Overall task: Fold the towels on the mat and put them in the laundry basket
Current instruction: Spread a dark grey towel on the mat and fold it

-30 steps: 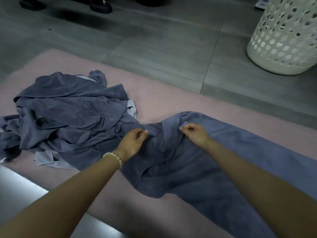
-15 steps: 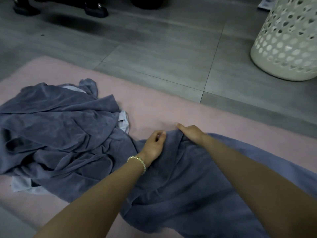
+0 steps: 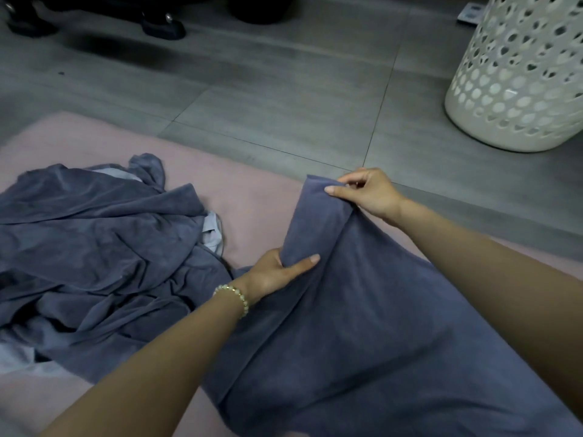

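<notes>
A blue-grey towel (image 3: 362, 326) lies spread over the pink mat (image 3: 252, 197) in front of me, its far end lifted off the mat. My right hand (image 3: 366, 192) pinches the towel's top corner. My left hand (image 3: 277, 274), with a bead bracelet at the wrist, grips the same edge lower down. A heap of several crumpled blue-grey towels (image 3: 94, 247) sits on the mat to the left. The white perforated laundry basket (image 3: 520, 74) stands on the floor at the upper right, well beyond my hands.
Grey floor tiles (image 3: 284, 99) stretch between the mat and the basket. Dark furniture feet or wheels (image 3: 161, 25) stand at the top left. A pale lighter cloth (image 3: 213, 230) peeks from the heap.
Both hands have closed on the towel's end and lifted it off the mat. The right hand has risen toward the mat's far edge, and the view has shifted right.
</notes>
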